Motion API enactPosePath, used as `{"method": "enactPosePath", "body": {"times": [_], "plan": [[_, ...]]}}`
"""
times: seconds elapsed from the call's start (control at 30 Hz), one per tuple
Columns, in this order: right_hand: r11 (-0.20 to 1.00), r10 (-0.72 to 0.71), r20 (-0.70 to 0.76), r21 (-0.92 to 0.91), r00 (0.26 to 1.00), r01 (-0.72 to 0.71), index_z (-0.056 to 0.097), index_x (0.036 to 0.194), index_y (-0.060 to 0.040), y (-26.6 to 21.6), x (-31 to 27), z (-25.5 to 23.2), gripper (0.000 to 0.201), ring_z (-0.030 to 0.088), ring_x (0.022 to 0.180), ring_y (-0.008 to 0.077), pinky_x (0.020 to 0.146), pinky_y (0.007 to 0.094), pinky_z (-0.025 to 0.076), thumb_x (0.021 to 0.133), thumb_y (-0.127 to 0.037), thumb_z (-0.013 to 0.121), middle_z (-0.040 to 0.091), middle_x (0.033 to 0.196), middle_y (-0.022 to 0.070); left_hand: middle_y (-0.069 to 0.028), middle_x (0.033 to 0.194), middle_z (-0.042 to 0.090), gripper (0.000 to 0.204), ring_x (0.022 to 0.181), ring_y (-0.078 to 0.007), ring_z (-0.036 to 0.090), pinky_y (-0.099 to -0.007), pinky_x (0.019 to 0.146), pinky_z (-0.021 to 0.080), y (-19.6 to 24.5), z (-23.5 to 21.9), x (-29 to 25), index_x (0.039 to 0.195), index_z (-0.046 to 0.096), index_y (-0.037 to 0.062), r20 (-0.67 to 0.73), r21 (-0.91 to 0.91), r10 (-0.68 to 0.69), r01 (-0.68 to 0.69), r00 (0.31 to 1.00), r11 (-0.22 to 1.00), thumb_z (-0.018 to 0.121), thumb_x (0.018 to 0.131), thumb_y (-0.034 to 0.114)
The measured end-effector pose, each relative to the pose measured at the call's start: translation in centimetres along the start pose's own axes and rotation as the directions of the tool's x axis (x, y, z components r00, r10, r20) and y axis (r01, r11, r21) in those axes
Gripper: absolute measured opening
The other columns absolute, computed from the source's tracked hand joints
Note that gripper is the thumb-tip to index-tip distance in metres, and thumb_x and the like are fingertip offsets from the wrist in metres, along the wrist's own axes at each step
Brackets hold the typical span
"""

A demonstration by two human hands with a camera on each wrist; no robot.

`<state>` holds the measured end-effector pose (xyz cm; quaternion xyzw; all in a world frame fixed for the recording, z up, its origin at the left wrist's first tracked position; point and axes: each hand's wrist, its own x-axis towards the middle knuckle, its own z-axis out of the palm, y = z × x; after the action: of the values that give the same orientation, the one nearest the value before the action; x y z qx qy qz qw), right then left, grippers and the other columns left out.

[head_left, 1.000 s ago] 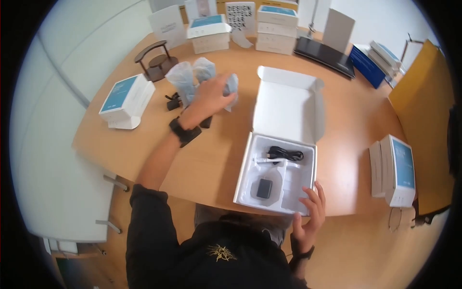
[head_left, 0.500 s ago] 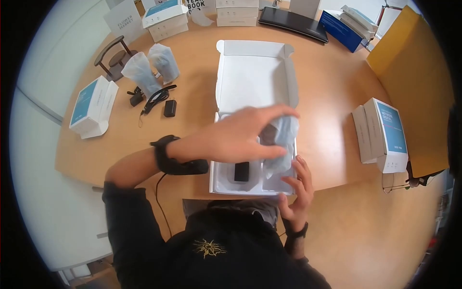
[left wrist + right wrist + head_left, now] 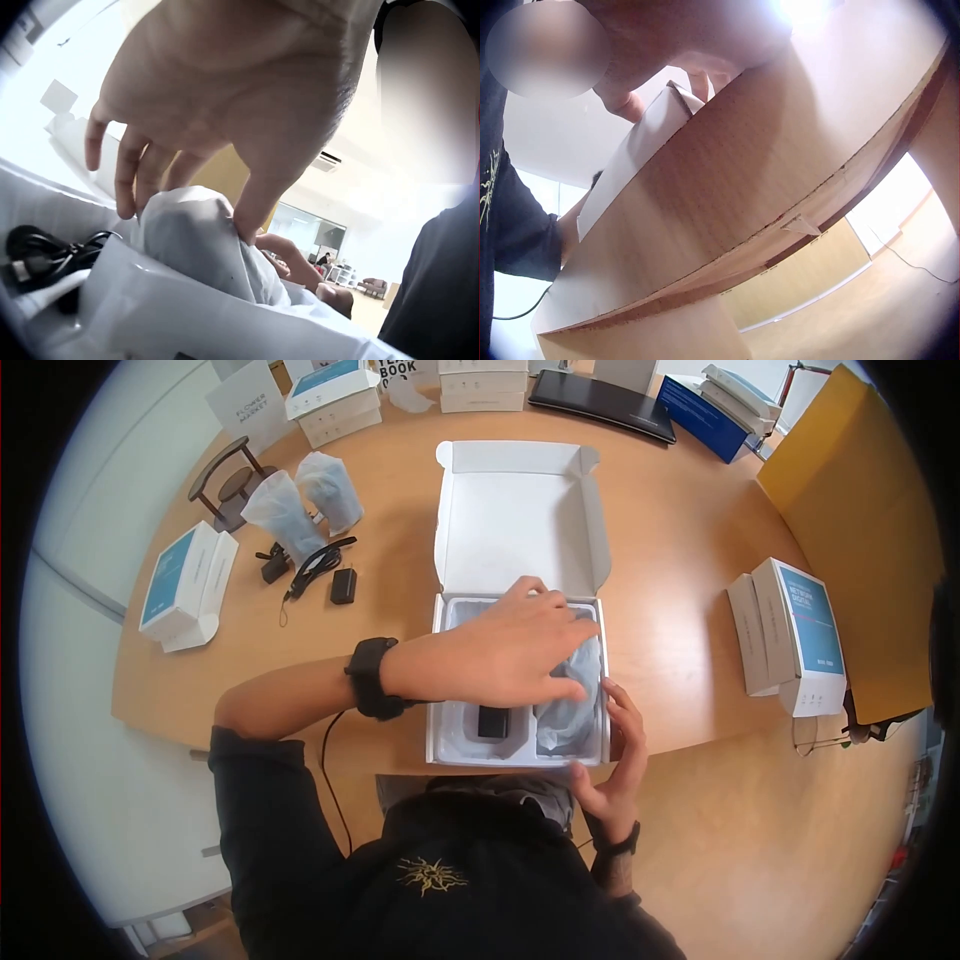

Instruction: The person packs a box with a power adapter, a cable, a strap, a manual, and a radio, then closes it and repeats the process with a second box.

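Observation:
A white box (image 3: pixel 437 690) stands with its lid (image 3: pixel 520 510) folded back. In its right compartment lies an item wrapped in pale translucent plastic (image 3: pixel 575 710). My left hand (image 3: pixel 500 655) reaches over from the left and holds this item between thumb and fingers, as the left wrist view shows close up. My right hand (image 3: pixel 618 760) grips the box's near right corner, thumb by the front wall, fingers along the right wall. A black power adapter (image 3: pixel 493 722) lies in the left compartment. A coiled black cable (image 3: pixel 52 255) shows inside the box in the left wrist view.
Two wrapped items (image 3: pixel 330 490), a black cable (image 3: pixel 318 570) and small adapters (image 3: pixel 343 586) lie to the left. Boxes with blue labels stand at the left (image 3: pixel 185 585) and right (image 3: pixel 800 635). A small wooden chair (image 3: pixel 235 485) and a black laptop (image 3: pixel 600 405) sit farther back.
My left hand has carried the wrapped item from the back left group to the box and lowered it into the right compartment. My right hand has closed in on the box's corner.

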<state>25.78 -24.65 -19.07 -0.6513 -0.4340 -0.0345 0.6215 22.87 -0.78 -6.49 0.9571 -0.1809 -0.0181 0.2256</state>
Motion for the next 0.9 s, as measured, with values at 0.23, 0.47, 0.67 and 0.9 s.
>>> {"method": "enactPosePath", "body": {"times": [0.23, 0.47, 0.67, 0.9], "plan": [[0.992, 0.054, 0.079, -0.115, 0.995, -0.045, 0.054, 0.136, 0.0006, -0.9, 0.1, -0.5, 0.067, 0.056, 0.134, 0.046, 0.107, 0.0481, 0.049, 0.076, -0.019, 0.077, 0.053, 0.146, 0.0301, -0.025, 0.12, 0.066, 0.056, 0.129, -0.0353, 0.056, -0.0517, 0.123, 0.024, 0.3, 1.2, 0.0, 0.134, 0.056, -0.0032, 0.162, 0.167, -0.056, 0.029, 0.985, 0.986, 0.063, 0.099, 0.041], [0.99, 0.027, 0.075, -0.143, 0.997, -0.016, 0.058, 0.132, 0.0019, -0.6, 0.3, -0.4, 0.062, 0.056, 0.133, 0.0458, 0.104, 0.0472, 0.05, 0.078, -0.022, 0.075, 0.053, 0.145, 0.03, -0.0309, 0.124, 0.064, 0.062, 0.128, -0.0398, 0.056, -0.053, 0.119, 0.029, 0.4, -0.6, -0.8, 0.138, 0.052, -0.006, -0.009, 0.154, -0.027, 0.028, 1.0, 0.988, 0.063, 0.098, 0.041], [0.972, 0.038, 0.074, -0.232, 0.997, -0.02, 0.059, 0.131, 0.0024, -0.7, -0.2, -0.6, 0.059, 0.053, 0.136, 0.0473, 0.107, 0.0502, 0.047, 0.083, -0.029, 0.071, 0.051, 0.147, 0.0298, -0.0285, 0.118, 0.067, 0.072, 0.137, -0.0439, 0.046, -0.0498, 0.113, 0.036, 0.3, 0.8, -1.3, 0.14, 0.046, -0.012, 0.122, 0.141, 0.076, -0.093, 0.99, 0.986, 0.065, 0.097, 0.042], [0.975, 0.046, 0.055, -0.221, 0.997, -0.033, 0.059, 0.131, 0.0027, -0.8, -0.2, -0.2, 0.058, 0.051, 0.137, 0.0476, 0.107, 0.0506, 0.047, 0.089, -0.036, 0.068, 0.048, 0.15, 0.0301, -0.0314, 0.123, 0.064, 0.075, 0.135, -0.0447, 0.049, -0.0483, 0.108, 0.04, 0.5, 0.4, -1.3, 0.144, 0.043, -0.0114, -0.019, 0.181, 0.066, -0.062, 0.998, 0.981, 0.066, 0.096, 0.042]]}}
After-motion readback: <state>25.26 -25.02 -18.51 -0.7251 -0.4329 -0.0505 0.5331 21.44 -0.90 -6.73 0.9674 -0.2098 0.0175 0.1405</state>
